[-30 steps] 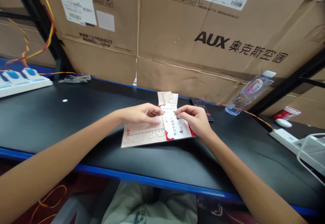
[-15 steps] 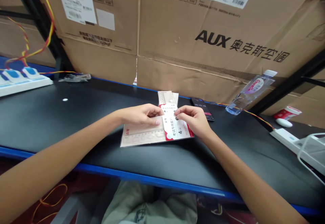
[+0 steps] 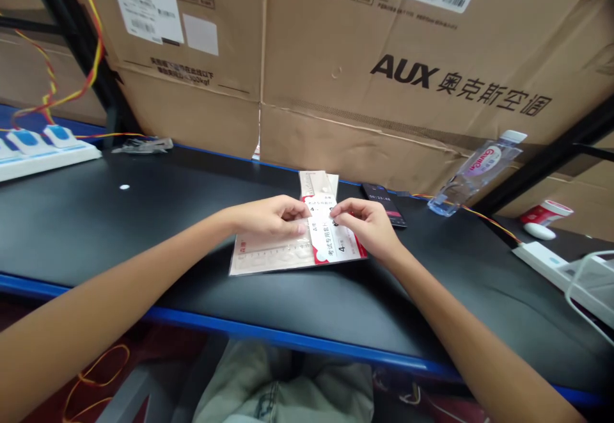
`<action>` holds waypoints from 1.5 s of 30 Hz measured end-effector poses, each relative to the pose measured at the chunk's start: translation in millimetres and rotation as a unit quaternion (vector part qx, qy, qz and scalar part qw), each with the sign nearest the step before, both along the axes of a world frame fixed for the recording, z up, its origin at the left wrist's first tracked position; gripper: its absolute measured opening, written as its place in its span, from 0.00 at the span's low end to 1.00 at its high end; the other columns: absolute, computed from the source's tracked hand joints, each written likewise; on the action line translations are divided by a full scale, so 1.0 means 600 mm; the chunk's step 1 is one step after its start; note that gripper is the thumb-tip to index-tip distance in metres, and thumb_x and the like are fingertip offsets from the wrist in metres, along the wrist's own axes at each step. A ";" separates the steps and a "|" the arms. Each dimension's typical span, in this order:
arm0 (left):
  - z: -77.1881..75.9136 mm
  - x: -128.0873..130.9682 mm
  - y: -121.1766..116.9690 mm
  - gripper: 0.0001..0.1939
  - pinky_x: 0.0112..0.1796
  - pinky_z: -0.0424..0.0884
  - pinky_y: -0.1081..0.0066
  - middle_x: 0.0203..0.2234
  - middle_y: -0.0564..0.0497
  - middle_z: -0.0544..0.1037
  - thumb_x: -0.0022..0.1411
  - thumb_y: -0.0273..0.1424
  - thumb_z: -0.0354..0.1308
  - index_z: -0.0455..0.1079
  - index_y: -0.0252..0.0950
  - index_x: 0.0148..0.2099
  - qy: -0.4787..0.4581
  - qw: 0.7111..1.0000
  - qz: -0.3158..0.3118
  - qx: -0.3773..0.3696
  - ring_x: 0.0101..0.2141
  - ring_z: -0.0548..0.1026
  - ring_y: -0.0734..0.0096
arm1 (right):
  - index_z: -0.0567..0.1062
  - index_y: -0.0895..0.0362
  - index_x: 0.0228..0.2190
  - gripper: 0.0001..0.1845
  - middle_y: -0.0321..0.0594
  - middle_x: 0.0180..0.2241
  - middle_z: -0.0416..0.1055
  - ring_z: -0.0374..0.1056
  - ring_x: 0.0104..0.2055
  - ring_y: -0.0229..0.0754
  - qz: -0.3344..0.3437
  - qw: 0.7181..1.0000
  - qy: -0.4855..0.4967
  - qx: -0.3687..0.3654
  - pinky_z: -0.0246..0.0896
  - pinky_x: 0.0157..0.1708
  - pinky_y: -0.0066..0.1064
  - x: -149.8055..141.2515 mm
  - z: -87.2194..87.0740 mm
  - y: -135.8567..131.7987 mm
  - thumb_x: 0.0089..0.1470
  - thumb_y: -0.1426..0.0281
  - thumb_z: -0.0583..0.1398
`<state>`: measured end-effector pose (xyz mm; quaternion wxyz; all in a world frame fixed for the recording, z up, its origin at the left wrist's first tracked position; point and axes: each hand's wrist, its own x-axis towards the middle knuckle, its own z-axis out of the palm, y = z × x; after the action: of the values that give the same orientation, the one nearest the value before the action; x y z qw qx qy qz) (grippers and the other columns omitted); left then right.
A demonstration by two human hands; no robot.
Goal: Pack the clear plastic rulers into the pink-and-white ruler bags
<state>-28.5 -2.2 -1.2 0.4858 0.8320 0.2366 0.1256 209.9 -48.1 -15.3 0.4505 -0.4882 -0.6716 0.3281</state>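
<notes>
A long white paper label, lying end-on to the body, is pinched by the left fingers and right fingers.

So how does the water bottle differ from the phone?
The water bottle is clear plastic with a pink-and-white label, while the phone is dark and opaque. The phone lies flat showing digits; the bottle sits tilted. Both rest on the black desk near its back edge.

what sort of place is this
Probably a workshop doubling as a storeroom: AUX air-conditioner cartons are stacked behind a black workbench, with a power strip and loose red-and-yellow wires nearby.
</notes>
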 end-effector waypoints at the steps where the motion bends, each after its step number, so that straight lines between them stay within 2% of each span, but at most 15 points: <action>1: 0.000 0.000 0.000 0.12 0.37 0.68 0.72 0.41 0.45 0.79 0.65 0.33 0.57 0.74 0.33 0.47 0.002 1.000 0.002 -0.003 0.39 0.76 0.64 | 0.80 0.58 0.27 0.05 0.38 0.29 0.77 0.68 0.32 0.40 0.001 1.000 -0.004 0.001 0.59 0.34 0.31 0.000 0.000 0.000 0.47 0.71 0.63; 8: 0.000 0.000 0.001 0.13 0.34 0.68 0.72 0.36 0.46 0.80 0.59 0.33 0.63 0.76 0.33 0.45 -0.007 0.999 0.006 -0.037 0.35 0.77 0.65 | 0.80 0.57 0.27 0.05 0.38 0.29 0.77 0.68 0.32 0.41 0.004 1.000 -0.011 0.004 0.59 0.34 0.32 0.000 -0.002 0.000 0.47 0.71 0.62; 21: -0.001 0.001 -0.003 0.11 0.33 0.68 0.73 0.36 0.47 0.79 0.62 0.32 0.61 0.75 0.32 0.44 -0.015 1.000 0.007 -0.012 0.34 0.75 0.68 | 0.80 0.57 0.27 0.05 0.38 0.29 0.77 0.68 0.32 0.40 0.008 1.000 -0.007 0.009 0.60 0.35 0.32 0.000 -0.004 0.001 0.47 0.71 0.62; 31: -0.001 -0.001 0.000 0.13 0.34 0.69 0.72 0.37 0.46 0.80 0.61 0.36 0.62 0.75 0.32 0.44 -0.040 0.999 0.004 -0.016 0.35 0.76 0.66 | 0.79 0.57 0.27 0.04 0.38 0.29 0.76 0.68 0.32 0.40 0.016 1.000 0.017 0.003 0.61 0.34 0.31 -0.004 0.002 -0.002 0.47 0.71 0.63; 37: -0.003 0.003 -0.005 0.13 0.34 0.70 0.73 0.36 0.46 0.80 0.60 0.37 0.64 0.76 0.34 0.44 -0.065 0.997 0.032 -0.039 0.35 0.77 0.67 | 0.79 0.56 0.31 0.07 0.38 0.34 0.77 0.71 0.36 0.42 -0.026 0.999 0.024 0.025 0.64 0.37 0.33 -0.002 0.004 0.000 0.46 0.73 0.63; 41: -0.004 0.006 -0.006 0.14 0.34 0.70 0.73 0.37 0.46 0.81 0.59 0.37 0.64 0.77 0.33 0.43 -0.066 0.996 0.048 -0.041 0.35 0.77 0.66 | 0.78 0.56 0.31 0.07 0.38 0.35 0.77 0.72 0.38 0.43 -0.032 0.999 0.028 0.033 0.65 0.40 0.33 0.000 0.000 0.004 0.46 0.73 0.63; 45: -0.004 0.007 -0.005 0.14 0.31 0.68 0.74 0.34 0.47 0.80 0.59 0.37 0.65 0.77 0.33 0.43 -0.054 0.997 0.049 -0.030 0.32 0.75 0.69 | 0.79 0.56 0.30 0.05 0.38 0.33 0.78 0.72 0.36 0.42 -0.037 0.998 0.038 0.027 0.64 0.38 0.32 0.000 -0.003 0.005 0.47 0.72 0.63</action>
<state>-24.5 -5.3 -3.9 0.5161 0.7964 0.2540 0.1868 210.0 -45.0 -16.8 0.5009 -0.4874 -0.6440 0.3111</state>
